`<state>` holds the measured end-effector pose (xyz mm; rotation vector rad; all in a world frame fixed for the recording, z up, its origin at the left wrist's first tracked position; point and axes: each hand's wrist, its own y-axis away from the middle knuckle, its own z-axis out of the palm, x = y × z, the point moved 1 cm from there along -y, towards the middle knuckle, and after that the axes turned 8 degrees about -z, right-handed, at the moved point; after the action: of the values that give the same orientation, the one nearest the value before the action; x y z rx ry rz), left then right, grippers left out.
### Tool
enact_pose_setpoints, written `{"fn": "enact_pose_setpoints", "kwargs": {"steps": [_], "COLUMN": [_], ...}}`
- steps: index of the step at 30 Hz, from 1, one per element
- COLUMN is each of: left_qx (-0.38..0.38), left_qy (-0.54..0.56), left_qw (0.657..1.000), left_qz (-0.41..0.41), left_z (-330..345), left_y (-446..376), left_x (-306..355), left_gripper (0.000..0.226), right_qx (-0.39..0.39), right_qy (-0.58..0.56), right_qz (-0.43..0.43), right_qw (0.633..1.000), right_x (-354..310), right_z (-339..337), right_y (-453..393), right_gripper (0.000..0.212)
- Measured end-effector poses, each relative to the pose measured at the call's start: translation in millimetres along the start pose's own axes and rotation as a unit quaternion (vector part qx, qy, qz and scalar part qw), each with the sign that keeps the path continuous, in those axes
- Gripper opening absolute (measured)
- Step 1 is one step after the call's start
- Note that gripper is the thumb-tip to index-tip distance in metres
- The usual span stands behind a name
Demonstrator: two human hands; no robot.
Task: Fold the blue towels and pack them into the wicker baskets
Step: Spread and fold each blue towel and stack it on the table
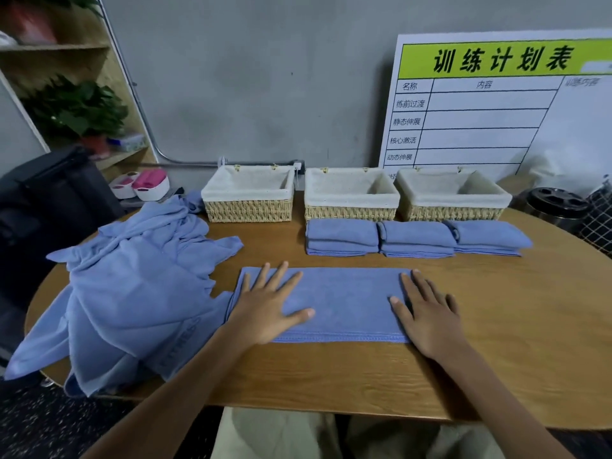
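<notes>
Blue towel point(344, 303) beside unfolded heap point(132, 293)

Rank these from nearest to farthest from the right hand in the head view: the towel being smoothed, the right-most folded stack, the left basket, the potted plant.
1. Towel being smoothed: under the right hand, at the table's front.
2. Right-most folded stack: just beyond, before the right basket.
3. Left basket: back left of the table.
4. Potted plant: on the far-left shelf.
</notes>
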<state>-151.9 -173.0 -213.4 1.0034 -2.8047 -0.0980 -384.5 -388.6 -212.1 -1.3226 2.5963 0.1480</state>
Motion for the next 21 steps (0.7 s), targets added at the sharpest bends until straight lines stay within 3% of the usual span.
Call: {"fn": "enact_pose_setpoints", "kwargs": {"steps": [4,7,10,14,18,21], "left_qx": [-0.006,0.054,0.123,0.031,-0.063,-0.110], "left_qy": [0.001,0.024,0.107,0.181,0.106,0.057], "left_qw": [1.000,0.998,0.983,0.956,0.933,0.920], "left_qz": [-0.004,-0.002,0.084,0.229,0.338,0.372], "left_z": [-4.7,-14.7,-30.1,-44.5,-42.9,-36.9], "left_y": [2.1,-4.9,-29.4,-87.2,-144.4,-167.9], "left_x": [1.6,21.8,72.7,164.0,231.1,257.1], "left_gripper": [0.086,0.085,0.049,0.034,0.042,0.039], "right_qx": [0.091,0.140,0.147,0.165,0.186,0.201], "right_qy": [-0.014,-0.035,-0.111,-0.280,-0.378,-0.425], "right_qz": [0.047,0.022,0.029,0.023,0.020,0.030], "right_qw": [0.995,0.989,0.982,0.945,0.907,0.882], "right_x": [19.2,25.1,26.3,45.0,70.6,86.6], "right_z": [-4.8,-11.1,-16.0,-24.9,-35.6,-38.8], "right_y": [15.8,23.6,21.0,14.9,15.5,18.2], "right_gripper": [0.069,0.041,0.020,0.017,0.014,0.015]}}
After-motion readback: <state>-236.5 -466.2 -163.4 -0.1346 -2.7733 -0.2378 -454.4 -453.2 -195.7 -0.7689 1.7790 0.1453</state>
